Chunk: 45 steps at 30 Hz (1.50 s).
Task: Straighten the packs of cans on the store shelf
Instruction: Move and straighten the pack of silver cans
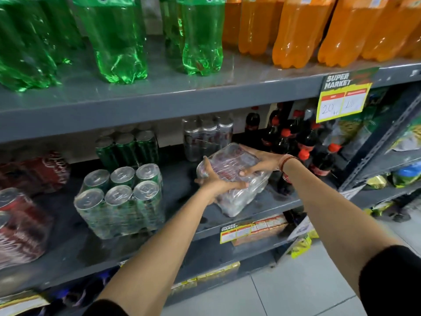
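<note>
A shrink-wrapped pack of dark cans [234,179] lies tilted near the front of the grey middle shelf [262,204]. My left hand [216,181] grips its near left side and my right hand [262,164] grips its far right side. A pack of green cans [120,197] stands upright to the left, with a second green pack [127,149] behind it. Another dark pack [206,135] stands at the back of the shelf. Red can packs [20,222] sit at the far left, one of them [38,172] lying on its side.
Cola bottles [296,142] crowd the shelf just right of the held pack. Green bottles [118,37] and orange bottles [296,30] fill the upper shelf, with a price sign [344,96] hanging from its edge. Snack bags [405,174] fill the rack at right.
</note>
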Each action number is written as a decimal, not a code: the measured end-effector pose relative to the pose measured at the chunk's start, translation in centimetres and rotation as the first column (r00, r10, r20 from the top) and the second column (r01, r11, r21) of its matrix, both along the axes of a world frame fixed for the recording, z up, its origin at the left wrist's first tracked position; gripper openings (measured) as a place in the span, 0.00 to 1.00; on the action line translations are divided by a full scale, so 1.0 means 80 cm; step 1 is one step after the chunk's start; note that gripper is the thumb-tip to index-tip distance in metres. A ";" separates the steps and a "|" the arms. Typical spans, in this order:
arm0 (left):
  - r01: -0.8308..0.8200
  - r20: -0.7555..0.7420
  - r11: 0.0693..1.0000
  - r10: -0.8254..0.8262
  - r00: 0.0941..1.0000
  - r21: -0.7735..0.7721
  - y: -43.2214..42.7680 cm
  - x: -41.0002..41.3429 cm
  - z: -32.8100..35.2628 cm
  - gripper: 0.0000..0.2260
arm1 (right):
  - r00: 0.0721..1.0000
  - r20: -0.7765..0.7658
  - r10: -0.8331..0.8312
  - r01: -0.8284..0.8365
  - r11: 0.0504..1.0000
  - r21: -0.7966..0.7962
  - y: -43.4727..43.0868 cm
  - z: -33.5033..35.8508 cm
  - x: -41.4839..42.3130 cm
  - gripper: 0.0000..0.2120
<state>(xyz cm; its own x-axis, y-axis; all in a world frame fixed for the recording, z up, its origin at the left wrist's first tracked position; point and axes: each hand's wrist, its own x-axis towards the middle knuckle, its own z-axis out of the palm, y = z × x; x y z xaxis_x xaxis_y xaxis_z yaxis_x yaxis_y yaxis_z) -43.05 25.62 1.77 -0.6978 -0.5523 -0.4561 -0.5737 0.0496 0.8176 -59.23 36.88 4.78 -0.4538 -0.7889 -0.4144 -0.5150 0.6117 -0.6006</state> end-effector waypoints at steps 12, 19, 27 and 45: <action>0.271 0.006 0.932 -0.277 0.961 -0.240 -0.037 0.012 0.009 0.73 | 0.969 -0.062 -0.240 0.215 0.939 -0.270 0.008 -0.041 0.043 0.61; 0.317 0.013 0.623 -0.442 0.897 -0.715 -0.036 0.059 -0.008 0.63 | 0.868 -0.098 -0.487 0.288 0.654 -0.699 0.022 -0.098 0.130 0.57; 0.143 -0.093 0.492 -0.425 0.900 -0.859 -0.011 0.080 -0.063 0.61 | 0.855 -0.225 -0.467 0.187 0.682 -0.707 0.039 -0.137 0.143 0.55; -0.314 -0.519 0.909 0.136 0.844 -0.273 0.082 0.073 -0.012 0.35 | 0.938 -0.168 -0.302 0.118 0.735 -0.667 0.041 -0.029 0.071 0.35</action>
